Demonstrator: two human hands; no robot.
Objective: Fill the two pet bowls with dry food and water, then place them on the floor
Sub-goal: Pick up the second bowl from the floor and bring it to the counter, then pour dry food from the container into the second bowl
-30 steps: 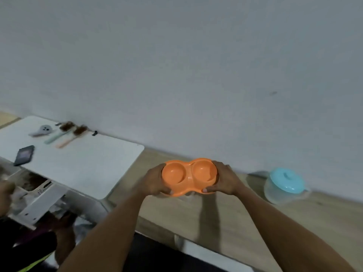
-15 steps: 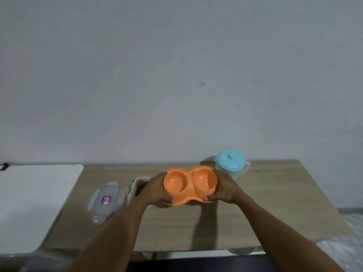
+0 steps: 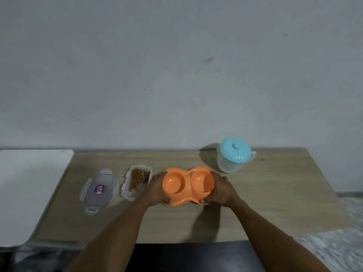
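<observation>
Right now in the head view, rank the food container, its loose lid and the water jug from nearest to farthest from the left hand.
1. Food container: open, holding dry food, just left of the left hand, which grips the orange double bowl.
2. Lid: lying flat on the table, further left beyond the container.
3. Water jug: across the bowl, to the back right.

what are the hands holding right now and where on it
Both hands hold the orange double pet bowl by its two ends: the left hand wraps the left end, the right hand the right end. Both cups look empty.
</observation>
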